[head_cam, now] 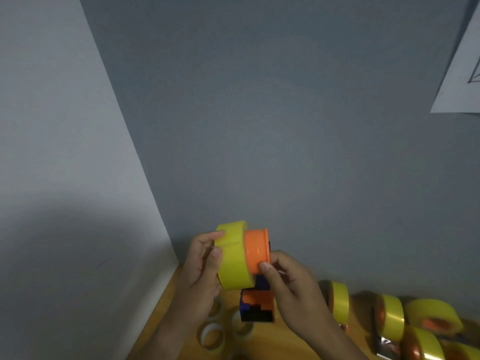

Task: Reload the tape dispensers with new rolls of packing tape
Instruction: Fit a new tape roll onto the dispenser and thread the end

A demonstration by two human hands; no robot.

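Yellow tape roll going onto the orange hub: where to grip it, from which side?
Grip the yellow tape roll by its outer band, from its open face, the side away from the orange hub, as the left hand does. Its axis lies sideways, the hub enters its other face, and the right hand steadies the dispenser there.

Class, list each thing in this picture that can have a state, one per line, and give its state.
Yellow roll of packing tape: held up by left hand, partly slid onto the spool.
Orange plastic dispenser spool: pinched by right hand, partly bare.
Blue and orange tape dispenser body: upright below the spool.
Empty tape cores: lying on wooden table.
Loaded yellow dispensers: resting at right.
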